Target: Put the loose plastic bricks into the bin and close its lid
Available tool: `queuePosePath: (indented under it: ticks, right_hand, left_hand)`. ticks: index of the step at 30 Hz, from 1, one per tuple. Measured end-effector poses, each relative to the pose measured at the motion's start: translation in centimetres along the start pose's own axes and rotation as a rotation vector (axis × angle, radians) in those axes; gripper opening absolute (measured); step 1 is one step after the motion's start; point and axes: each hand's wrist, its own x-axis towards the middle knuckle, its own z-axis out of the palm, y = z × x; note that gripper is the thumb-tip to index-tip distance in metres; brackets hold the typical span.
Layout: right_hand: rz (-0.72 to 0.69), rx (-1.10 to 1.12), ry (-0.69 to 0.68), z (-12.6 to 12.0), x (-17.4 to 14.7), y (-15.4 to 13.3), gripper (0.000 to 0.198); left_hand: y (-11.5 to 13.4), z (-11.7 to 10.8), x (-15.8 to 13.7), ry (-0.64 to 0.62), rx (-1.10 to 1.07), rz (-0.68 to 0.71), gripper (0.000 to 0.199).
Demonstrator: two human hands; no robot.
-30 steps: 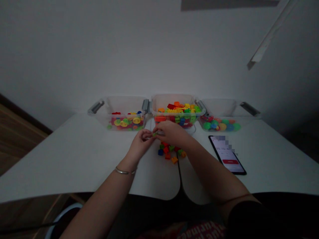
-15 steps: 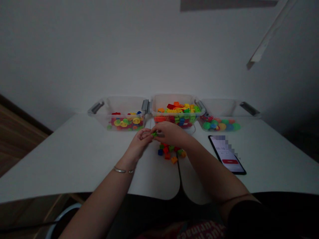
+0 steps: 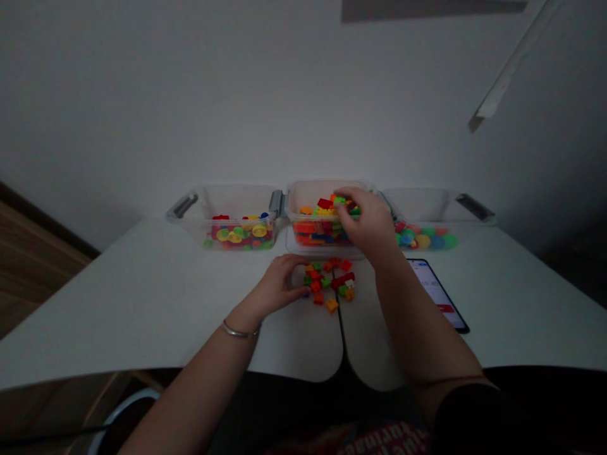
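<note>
My right hand (image 3: 367,221) reaches over the middle clear plastic bin (image 3: 332,183). Its thumb and fingertips pinch a green building block (image 3: 339,200) just above the heaped blocks. At the left edge of a loose pile of small building blocks (image 3: 327,282), my left hand (image 3: 282,284) is low, thumb and fingers spread apart. A blue block is partly hidden by its thumb. Red, orange, green and yellow pieces make up most of that pile, with an orange block (image 3: 332,306) at its near side.
The left clear bin (image 3: 227,196) holds small colourful pieces. In the right clear bin (image 3: 427,199) lie coloured balls. A phone (image 3: 441,297) rests right of my right forearm, partly covered by it. A seam (image 3: 342,335) runs between the table tops.
My hands, together around a green piece before, have parted. The right one moved up and right to the middle bin with the green block; the left came down beside the pile and opened.
</note>
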Motion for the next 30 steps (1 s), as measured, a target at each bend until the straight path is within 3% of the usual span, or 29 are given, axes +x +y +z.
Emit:
queuePosePath:
  ticks: [5, 8, 20, 30]
  right_hand:
    - [0.251, -0.243, 0.007, -1.2, 0.4, 2.2, 0.030]
    - [0.308, -0.328, -0.028, -1.1, 0.4, 2.7, 0.028]
    - [0.349, -0.441, -0.163, -0.5, 0.4, 1.9, 0.027]
    - [0.162, -0.255, -0.007, -0.3, 0.3, 1.4, 0.023]
  left_hand:
    - [-0.7, 0.2, 0.0, -0.072, 0.108, 0.077, 0.061]
    - [-1.1, 0.4, -0.2, -0.101, 0.147, 0.078, 0.069]
    - [-0.9, 0.4, -0.2, -0.107, 0.217, 0.109, 0.052]
    - [-0.8, 0.3, 0.1, -0.068, 0.290, -0.037, 0.042]
